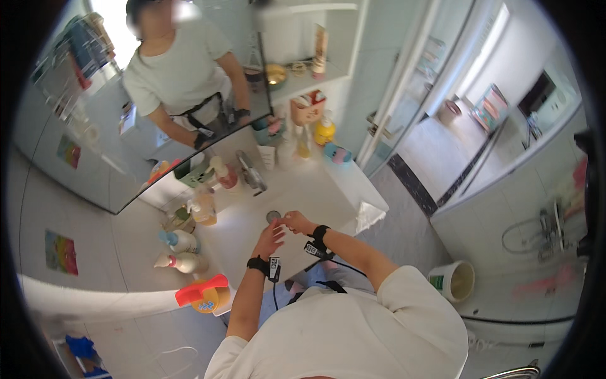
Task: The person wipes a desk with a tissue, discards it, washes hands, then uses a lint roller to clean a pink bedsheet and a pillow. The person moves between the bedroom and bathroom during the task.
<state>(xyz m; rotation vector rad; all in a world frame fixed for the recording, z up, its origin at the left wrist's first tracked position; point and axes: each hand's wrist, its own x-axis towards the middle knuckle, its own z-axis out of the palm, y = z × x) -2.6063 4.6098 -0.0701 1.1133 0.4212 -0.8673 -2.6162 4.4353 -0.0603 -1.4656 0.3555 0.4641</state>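
Observation:
Over the white sink basin (pixel 309 193), both my hands are close together near the round drain (pixel 273 216). My left hand (pixel 271 238) has its fingers stretched out and slightly apart, with nothing visible in it. Beside it on the right, my right hand (pixel 297 222) has curled fingers, its fingertips meeting or nearly meeting the left ones. Whether something small sits in its pinch is hidden. Beyond the drain stands the metal faucet (pixel 252 172). Each wrist wears a black band with a small box and a cable.
Pump bottles line the left ledge, among them a white one with a blue top (pixel 178 240). An orange container with a red handle (pixel 205 295) stands nearer. A yellow bottle (pixel 325 129) is at the back right. The mirror (pixel 189 82) hangs behind; a white bucket (pixel 452 282) is at right.

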